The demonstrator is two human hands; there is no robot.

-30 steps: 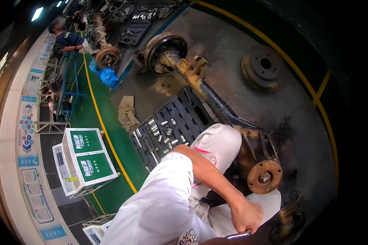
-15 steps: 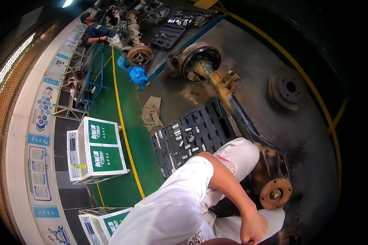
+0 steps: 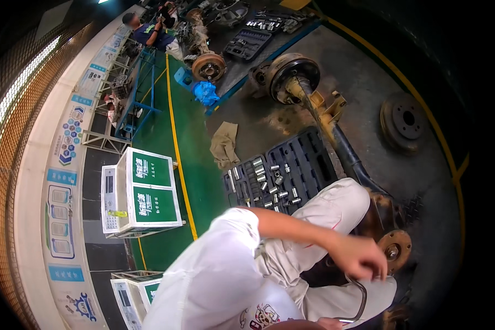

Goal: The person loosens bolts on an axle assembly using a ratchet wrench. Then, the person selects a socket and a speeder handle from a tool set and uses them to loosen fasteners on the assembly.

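My left hand (image 3: 360, 257) is above my thigh, slightly blurred, its fingers loosely bent and apart with nothing visible in them. Just below it curves a bent metal rod (image 3: 363, 297), shaped like a crank handle. The rod's lower end runs to my right hand (image 3: 329, 324), which is closed around it and mostly cut off by the lower edge. Close to my left fingertips is the rusty round flange (image 3: 396, 252) of a vehicle axle (image 3: 346, 151). The axle stretches away to a brake drum (image 3: 293, 77) at its far end.
Beyond my knee lies an open black socket case (image 3: 308, 165) with loose sockets. A tan cloth (image 3: 224, 144) is left of it. Another drum (image 3: 404, 122) rests on the floor at right. White-and-green cabinets (image 3: 154, 190) stand left. A person (image 3: 151, 36) works at the back.
My left hand has risen away from my lap toward the flange, and its fist has loosened. The bent rod and my right hand now show. The whole view has shifted slightly.
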